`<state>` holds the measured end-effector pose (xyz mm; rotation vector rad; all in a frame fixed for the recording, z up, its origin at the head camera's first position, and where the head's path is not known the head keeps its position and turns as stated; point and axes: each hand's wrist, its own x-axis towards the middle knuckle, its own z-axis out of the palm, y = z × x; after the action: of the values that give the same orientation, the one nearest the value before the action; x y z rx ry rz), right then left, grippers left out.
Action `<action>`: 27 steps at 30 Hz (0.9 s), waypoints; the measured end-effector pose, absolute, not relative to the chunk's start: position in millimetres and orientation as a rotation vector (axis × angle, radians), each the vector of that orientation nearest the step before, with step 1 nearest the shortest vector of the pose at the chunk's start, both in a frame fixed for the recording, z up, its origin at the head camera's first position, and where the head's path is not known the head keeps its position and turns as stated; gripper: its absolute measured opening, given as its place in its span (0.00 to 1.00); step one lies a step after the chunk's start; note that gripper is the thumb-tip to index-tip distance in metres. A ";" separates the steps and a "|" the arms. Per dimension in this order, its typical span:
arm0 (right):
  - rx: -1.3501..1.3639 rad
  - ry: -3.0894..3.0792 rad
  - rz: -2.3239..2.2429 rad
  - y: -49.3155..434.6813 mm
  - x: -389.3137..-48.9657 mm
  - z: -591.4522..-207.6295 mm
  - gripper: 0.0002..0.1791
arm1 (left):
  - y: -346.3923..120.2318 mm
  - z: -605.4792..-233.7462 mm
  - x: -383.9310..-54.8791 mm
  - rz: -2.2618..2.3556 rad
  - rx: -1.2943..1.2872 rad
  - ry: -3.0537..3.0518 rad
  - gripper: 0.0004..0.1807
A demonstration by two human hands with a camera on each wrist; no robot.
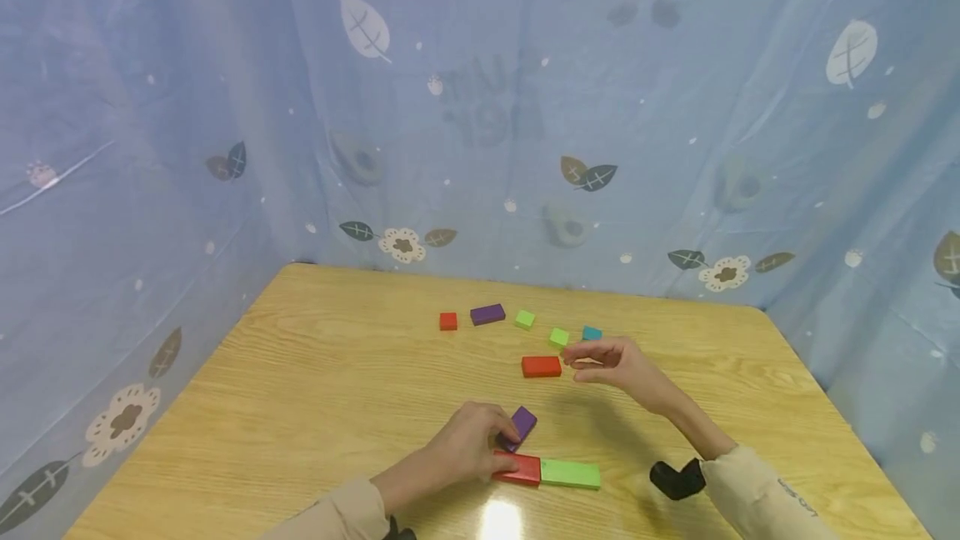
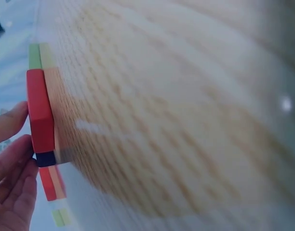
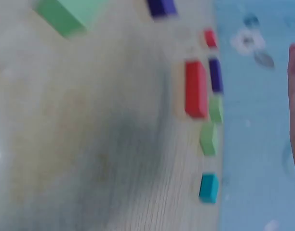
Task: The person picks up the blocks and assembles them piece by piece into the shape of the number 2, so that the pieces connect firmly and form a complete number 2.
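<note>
Low in the head view, the left hand rests its thumb on a red block, fingers at a purple block; whether it grips, I cannot tell. Right of centre, the right hand holds thumb and fingers apart. Left wrist view: red block, left edge. Right wrist view: teal block, lower right.

Shows glossy wood grain on the tabletop beneath the left hand; looks smooth on the red block there; appears creased, faintly shiny on the curtain beyond.
</note>
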<state>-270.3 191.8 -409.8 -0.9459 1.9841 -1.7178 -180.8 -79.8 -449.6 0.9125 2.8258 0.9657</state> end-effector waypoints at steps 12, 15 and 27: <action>-0.746 2.130 -1.732 189.8 -336.0 -437.9 0.26 | -81.2 -450.6 -180.2 1.011 0.917 2.818 0.12; -0.764 2.111 -1.689 186.1 -344.2 -440.0 0.25 | -81.6 -451.1 -180.9 1.009 0.898 2.812 0.12; -0.867 2.046 -1.455 172.8 -348.7 -454.9 0.27 | -80.7 -450.1 -181.9 1.009 0.916 2.814 0.13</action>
<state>-348.7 172.8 -454.9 -0.8670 2.0461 -1.4548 -181.9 -80.7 -450.1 0.9163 2.8136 1.0092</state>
